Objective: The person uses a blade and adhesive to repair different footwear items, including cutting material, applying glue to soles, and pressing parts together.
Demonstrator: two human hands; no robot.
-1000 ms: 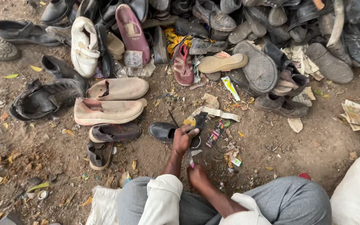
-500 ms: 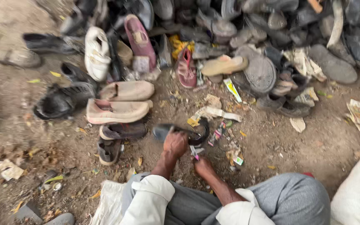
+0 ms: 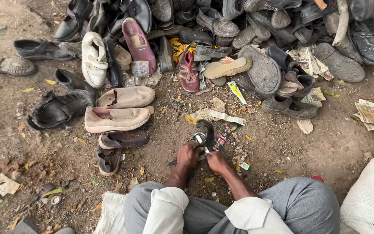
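hands: left hand and right hand both closed on the black shoe, a small pale tool between them | change: shoe was flat on the ground, now tipped up on edge, hands drawn together | place: shoe at 12 o'clock of hands, tan shoes at 10 | meaning: work on the shoe looks under way

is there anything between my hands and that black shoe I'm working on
Nothing visible. Both the left hand and the right hand are already on the black shoe, gripping it just above the dirt ground.
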